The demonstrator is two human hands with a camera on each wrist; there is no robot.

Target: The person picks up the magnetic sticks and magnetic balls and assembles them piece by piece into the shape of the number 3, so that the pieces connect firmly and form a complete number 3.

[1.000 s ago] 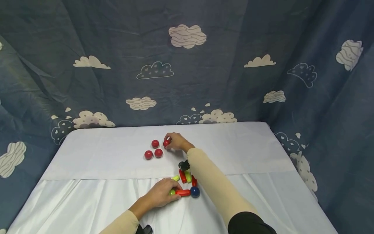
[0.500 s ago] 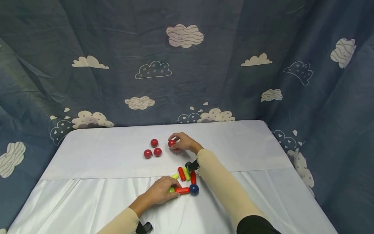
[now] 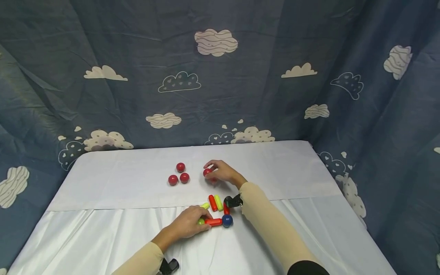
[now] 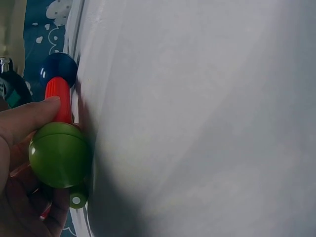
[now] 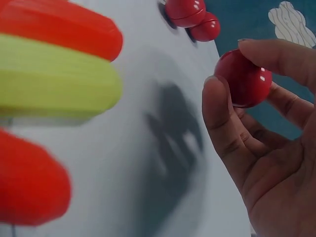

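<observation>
The person's right hand (image 3: 223, 172) pinches a red ball (image 5: 245, 81) between thumb and fingers, over the far part of the table, and the hand's shadow falls on the white cloth (image 3: 113, 183). The left hand (image 3: 189, 222), nearer the person, grips a green ball (image 4: 59, 155), its thumb lying on the red stick (image 4: 60, 98) that runs from that ball to a blue ball (image 3: 227, 220).

From the blue ball a second red stick (image 3: 226, 209) points away from the person, partly hidden by a black camera (image 3: 233, 201) at the right wrist. Just beyond the left fingers shows a short yellow-green stick (image 3: 205, 206); whether it is joined to the green ball cannot be told. Near the second red stick, a loose red stick (image 3: 213, 203) and a loose yellow-green stick (image 3: 219, 203) lie side by side.

To the left of the right hand, three red balls (image 3: 184, 178) sit close together on the cloth. Behind the table hangs a dark blue curtain (image 3: 240, 95) printed with pale clouds.
</observation>
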